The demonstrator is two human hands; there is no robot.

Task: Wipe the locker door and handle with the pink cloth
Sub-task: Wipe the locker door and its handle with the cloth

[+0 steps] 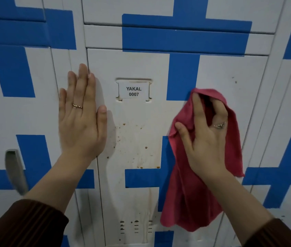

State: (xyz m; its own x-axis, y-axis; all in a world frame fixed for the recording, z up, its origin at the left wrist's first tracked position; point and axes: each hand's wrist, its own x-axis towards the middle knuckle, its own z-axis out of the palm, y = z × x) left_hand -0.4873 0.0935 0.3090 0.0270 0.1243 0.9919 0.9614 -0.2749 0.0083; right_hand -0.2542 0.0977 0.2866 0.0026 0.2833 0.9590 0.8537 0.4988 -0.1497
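A white locker door point(137, 139) with blue tape crosses fills the middle of the view; its label point(133, 91) reads YAKAL 0007. Brown rust specks and streaks mark the door below the label. My right hand point(205, 139) grips the pink cloth point(191, 202) and holds it against the right half of the door, the cloth hanging down beneath the hand. My left hand point(81, 114) lies flat with fingers together on the door's left edge. This door's handle is not visible; the cloth and hand cover that side.
Neighbouring white lockers with blue tape stand on both sides and above. The left locker has a grey recessed handle point(14, 170). Vent slots point(135, 227) sit low on the middle door. Brown sleeves cover both forearms at the bottom corners.
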